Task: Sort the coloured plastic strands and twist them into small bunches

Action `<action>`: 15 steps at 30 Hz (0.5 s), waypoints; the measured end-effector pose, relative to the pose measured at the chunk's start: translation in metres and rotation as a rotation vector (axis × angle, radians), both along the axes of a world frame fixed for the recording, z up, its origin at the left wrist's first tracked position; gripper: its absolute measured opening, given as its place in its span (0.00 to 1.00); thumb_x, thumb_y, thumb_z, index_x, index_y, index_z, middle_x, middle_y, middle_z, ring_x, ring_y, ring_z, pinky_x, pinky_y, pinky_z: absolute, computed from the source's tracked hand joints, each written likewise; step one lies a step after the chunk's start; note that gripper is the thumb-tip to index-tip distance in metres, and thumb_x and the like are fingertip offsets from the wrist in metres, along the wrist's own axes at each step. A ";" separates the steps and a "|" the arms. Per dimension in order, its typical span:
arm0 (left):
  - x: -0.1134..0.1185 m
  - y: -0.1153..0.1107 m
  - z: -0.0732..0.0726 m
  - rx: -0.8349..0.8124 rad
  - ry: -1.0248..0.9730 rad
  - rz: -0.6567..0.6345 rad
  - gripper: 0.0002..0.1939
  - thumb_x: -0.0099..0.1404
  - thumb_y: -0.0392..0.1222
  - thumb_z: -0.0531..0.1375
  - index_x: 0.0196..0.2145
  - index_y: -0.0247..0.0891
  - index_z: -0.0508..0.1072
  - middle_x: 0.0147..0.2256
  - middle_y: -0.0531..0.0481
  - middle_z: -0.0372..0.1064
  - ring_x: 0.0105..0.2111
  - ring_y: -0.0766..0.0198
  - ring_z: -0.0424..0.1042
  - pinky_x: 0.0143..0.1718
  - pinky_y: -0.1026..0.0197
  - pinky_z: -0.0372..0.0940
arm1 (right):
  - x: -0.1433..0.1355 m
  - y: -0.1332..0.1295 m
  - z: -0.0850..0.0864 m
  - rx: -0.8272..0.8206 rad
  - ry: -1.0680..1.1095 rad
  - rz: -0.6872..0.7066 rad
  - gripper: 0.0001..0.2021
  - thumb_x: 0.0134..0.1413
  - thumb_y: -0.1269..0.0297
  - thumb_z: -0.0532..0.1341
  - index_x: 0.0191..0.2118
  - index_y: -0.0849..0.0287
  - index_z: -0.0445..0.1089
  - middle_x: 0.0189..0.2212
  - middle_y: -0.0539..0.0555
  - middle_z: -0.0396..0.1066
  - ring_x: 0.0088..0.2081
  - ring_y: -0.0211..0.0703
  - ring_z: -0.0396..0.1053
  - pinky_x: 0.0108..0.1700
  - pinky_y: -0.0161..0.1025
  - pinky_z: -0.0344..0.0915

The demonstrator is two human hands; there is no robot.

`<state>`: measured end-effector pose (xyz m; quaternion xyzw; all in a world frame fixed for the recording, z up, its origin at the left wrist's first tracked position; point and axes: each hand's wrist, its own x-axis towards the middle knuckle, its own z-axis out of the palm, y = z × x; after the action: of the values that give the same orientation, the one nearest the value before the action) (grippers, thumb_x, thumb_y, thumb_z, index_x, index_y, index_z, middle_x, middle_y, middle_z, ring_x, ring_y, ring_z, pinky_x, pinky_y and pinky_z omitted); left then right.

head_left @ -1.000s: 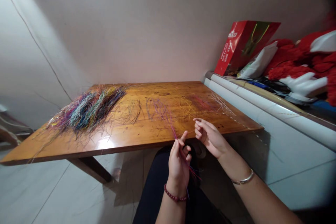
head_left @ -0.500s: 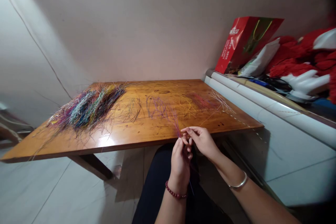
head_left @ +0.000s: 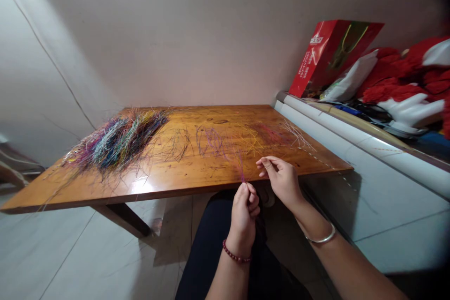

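My left hand (head_left: 245,206) is closed at the table's front edge, pinching a few thin purple wires (head_left: 242,168) that stick up past the thumb. To its right and a little higher, my right hand (head_left: 279,176) has thumb and fingertips pressed together. Whatever lies between them, if anything, is too thin to make out. Beyond the hands, loose purple wires (head_left: 214,143), yellow wires (head_left: 253,139), red wires (head_left: 273,134) and white wires (head_left: 297,133) lie in separate spreads on the wooden table (head_left: 197,176).
A large tangled heap of many-coloured wires (head_left: 123,143) covers the table's left part, with dark wires (head_left: 176,145) beside it. At right stands a white cabinet (head_left: 386,150), bearing a red paper bag (head_left: 330,56), red fabric (head_left: 390,72) and a white glove (head_left: 415,108).
My right hand has moved away from the left, up and to the right. My left hand stays closed on the purple wires, almost in place. The view has shifted slightly.
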<state>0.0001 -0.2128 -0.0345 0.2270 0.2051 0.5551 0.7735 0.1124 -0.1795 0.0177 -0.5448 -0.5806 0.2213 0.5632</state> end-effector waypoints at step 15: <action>-0.001 0.002 -0.002 -0.042 -0.044 0.041 0.16 0.60 0.51 0.60 0.29 0.36 0.61 0.20 0.60 0.39 0.16 0.77 0.37 0.16 0.71 0.33 | 0.023 0.007 0.016 0.076 0.099 -0.121 0.20 0.54 0.47 0.57 0.29 0.61 0.70 0.25 0.53 0.69 0.21 0.35 0.67 0.23 0.34 0.65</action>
<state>-0.0012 -0.2111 -0.0362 0.1942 0.2041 0.5712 0.7710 0.1355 -0.1729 0.0337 -0.5455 -0.5259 0.1913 0.6239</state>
